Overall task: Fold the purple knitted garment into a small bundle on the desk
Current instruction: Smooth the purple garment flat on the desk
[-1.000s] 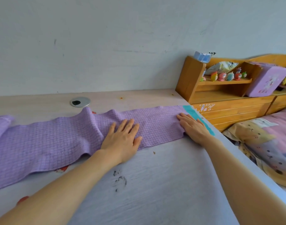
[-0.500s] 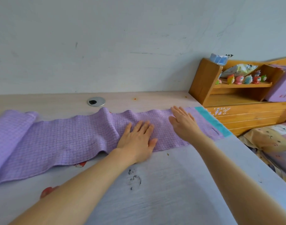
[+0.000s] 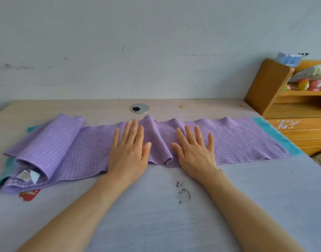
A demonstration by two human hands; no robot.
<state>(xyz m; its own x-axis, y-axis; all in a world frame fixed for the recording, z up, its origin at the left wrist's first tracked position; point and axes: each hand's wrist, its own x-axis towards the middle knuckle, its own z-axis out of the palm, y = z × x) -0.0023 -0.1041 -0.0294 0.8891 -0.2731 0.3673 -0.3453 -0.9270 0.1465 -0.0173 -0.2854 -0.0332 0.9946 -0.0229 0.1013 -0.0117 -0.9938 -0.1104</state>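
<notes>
A long purple knitted garment (image 3: 247, 140) lies stretched as a strip across the desk (image 3: 174, 206), with teal trim at its right end. Its left end is folded over into a loose roll (image 3: 52, 142), where a white label shows. My left hand (image 3: 128, 151) lies flat on the cloth near the middle, fingers straight. My right hand (image 3: 194, 151) rests flat beside it, fingers spread. A raised wrinkle (image 3: 156, 139) stands between the two hands.
A round metal cable grommet (image 3: 139, 108) sits in the desk behind the garment. A wooden shelf unit (image 3: 276, 99) with small toy figures stands at the right, past the desk's edge. Dark scuff marks (image 3: 183, 191) and a red sticker (image 3: 29, 194) mark the desk cover.
My right hand has slid left from the teal end to the middle, beside my left hand. The view has panned left, bringing the folded left end into sight.
</notes>
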